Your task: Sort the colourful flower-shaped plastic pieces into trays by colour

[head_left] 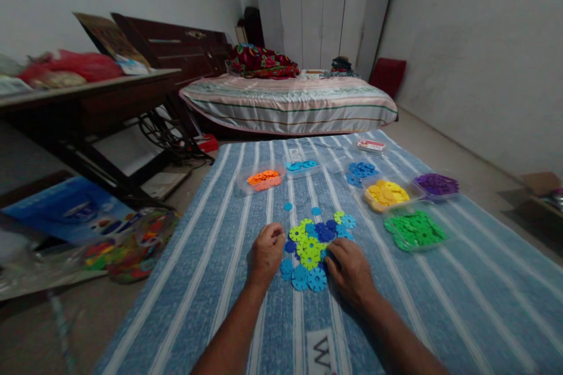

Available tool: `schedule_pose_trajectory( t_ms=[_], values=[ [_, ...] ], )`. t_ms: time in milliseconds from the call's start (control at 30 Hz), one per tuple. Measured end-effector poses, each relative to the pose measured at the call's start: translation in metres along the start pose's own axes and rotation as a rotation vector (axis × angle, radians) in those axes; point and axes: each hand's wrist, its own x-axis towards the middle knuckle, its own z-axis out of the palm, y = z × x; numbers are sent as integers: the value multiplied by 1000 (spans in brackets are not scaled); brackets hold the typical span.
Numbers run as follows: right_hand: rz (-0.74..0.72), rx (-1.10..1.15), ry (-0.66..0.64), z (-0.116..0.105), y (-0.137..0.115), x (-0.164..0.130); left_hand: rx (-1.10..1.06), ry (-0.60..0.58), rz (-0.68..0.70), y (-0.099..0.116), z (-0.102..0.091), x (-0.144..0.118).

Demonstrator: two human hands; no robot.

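A loose pile of plastic snowflake discs [313, 241], lime, dark blue and light blue, lies on the blue striped mat [461, 304] in front of me. My left hand [266, 253] rests at the pile's left edge with fingers curled in, touching the discs there. My right hand [349, 269] lies palm down on the pile's right side, fingertips on the discs. Whether either hand grips a disc is hidden by the fingers. Two single light blue discs [288, 207] lie just beyond the pile.
Clear trays hold sorted discs: orange [264, 179], light blue [302, 166], yellow [387, 194], purple [437, 184], green [416, 229]; blue discs [360, 171] lie loose. A bag of mixed pieces [132, 246] sits left of the mat. Bed [290, 102] behind, table [83, 99] at left.
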Motion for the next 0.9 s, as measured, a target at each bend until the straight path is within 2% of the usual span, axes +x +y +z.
schedule_pose_trajectory(
  t_ms=[233, 333, 433, 533, 700, 900],
  values=[
    [103, 104, -40, -9, 7, 11, 198, 17, 149, -6, -3, -13],
    [129, 74, 47, -12, 21, 22, 272, 9, 190, -8, -5, -17],
    [200, -10, 128, -4, 42, 32, 288, -8, 205, -8, -7, -20],
    [304, -37, 120, 14, 53, 35, 279, -14, 201, -6, -8, -20],
    [243, 116, 148, 42, 39, 32, 229, -17, 169, -2, -9, -20],
    [219, 357, 141, 44, 27, 38, 145, -10, 102, 7, 1, -28]
  ],
)
